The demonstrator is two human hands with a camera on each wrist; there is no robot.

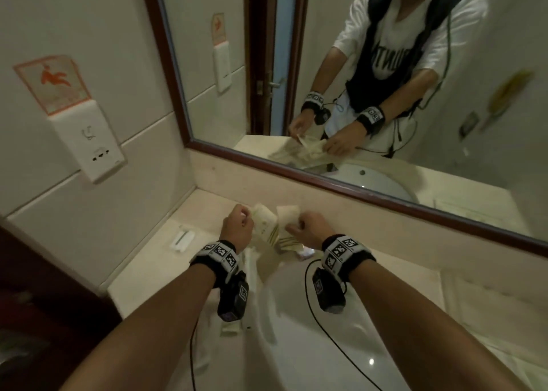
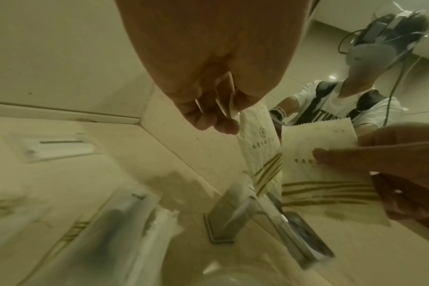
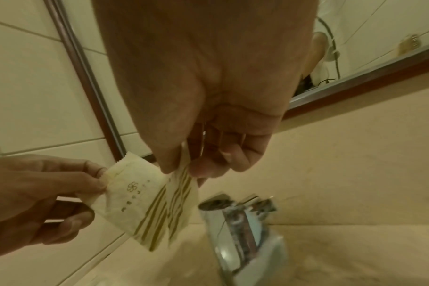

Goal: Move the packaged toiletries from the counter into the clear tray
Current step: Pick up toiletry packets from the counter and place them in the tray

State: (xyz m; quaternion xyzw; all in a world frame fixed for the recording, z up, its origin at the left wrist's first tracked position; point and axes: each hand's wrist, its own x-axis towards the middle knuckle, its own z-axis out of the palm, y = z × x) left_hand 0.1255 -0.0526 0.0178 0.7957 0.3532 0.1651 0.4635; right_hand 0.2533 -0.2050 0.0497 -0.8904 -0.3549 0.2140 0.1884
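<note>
- Two cream paper sachets with gold stripes are in the air above the beige stone tabletop [image 1: 189, 212], side by side.
- The left hand [image 1: 237, 227] pinches one sachet [image 2: 257, 147] by its top edge between curled fingers.
- The right hand [image 1: 311, 227] pinches the other sachet [image 2: 316, 139], just right of the first.
- A clear tray is not identifiable.

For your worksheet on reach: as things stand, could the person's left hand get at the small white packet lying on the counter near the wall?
Probably not yet. The left hand pinches a cream sachet, so its fingers are occupied. The white packet lies uncovered beside it; nothing else blocks the way.
</note>
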